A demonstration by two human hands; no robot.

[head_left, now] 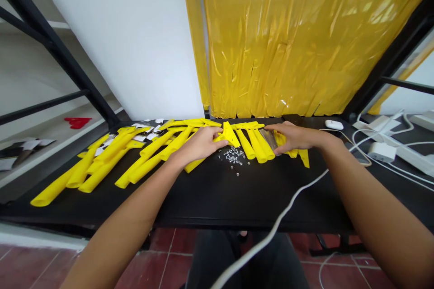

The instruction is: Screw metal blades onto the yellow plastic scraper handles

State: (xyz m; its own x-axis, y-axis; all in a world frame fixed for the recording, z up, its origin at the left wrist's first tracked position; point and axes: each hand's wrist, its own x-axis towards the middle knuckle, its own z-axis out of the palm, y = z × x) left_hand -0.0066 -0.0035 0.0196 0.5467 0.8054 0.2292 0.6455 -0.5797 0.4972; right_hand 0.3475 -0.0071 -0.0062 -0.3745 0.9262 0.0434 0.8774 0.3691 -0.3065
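On the black worktop, the left hand pinches a yellow plastic piece with a flat triangular head, apparently steadying it beside small, loose silvery hardware; the right hand, half-curled, spans a translucent greyish piece, grip unclear.

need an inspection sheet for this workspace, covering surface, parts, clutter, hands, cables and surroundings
Surface: flat black tabletop, front edge in view.
Job's things: yellow plastic tube-handled pieces spread from left to right of centre; small pale screws and rings lying loose mid-table.
Clutter: flat black-and-white packets among the pieces at left; small white rounded case at back right.
Left hand: pinches the flat end of one yellow piece.
Right hand: fingers and thumb around a shiny greyish item; grip unclear.
Cables: white cables at right, one crossing the front edge; boxy white adapter among them.
Surroundings: yellow plastic curtain, white panel, black metal frame, red tiled floor.
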